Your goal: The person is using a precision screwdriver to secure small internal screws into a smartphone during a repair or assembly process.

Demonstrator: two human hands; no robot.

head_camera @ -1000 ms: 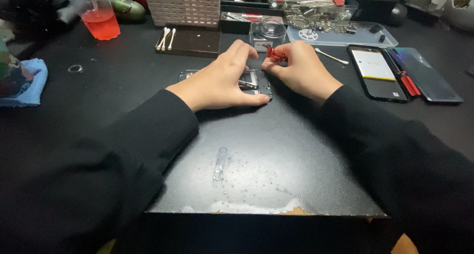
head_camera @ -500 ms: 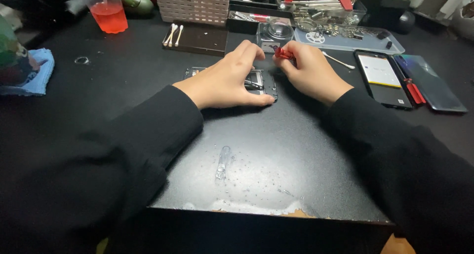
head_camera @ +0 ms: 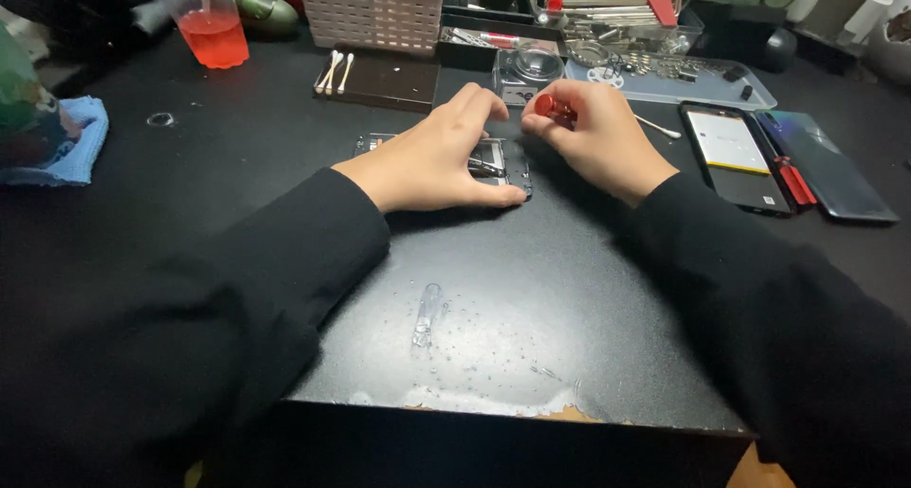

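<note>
Left hand (head_camera: 432, 161) lies flat, fingers spread, pressing a small dark device (head_camera: 503, 161) onto the black mat (head_camera: 531, 289) at centre. Right hand (head_camera: 603, 137) is closed around a red driver (head_camera: 553, 107), touching the device's 1 o'clock corner. At 10 o'clock: cup (head_camera: 211, 18) of red liquid. At 3 o'clock: dark phone (head_camera: 735, 154) with a white rectangular label.

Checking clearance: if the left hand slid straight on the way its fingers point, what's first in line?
Likely the small clear-domed box just beyond the left hand, which rests on the opened phone. Depth is unclear; the right hand sits close alongside.
</note>
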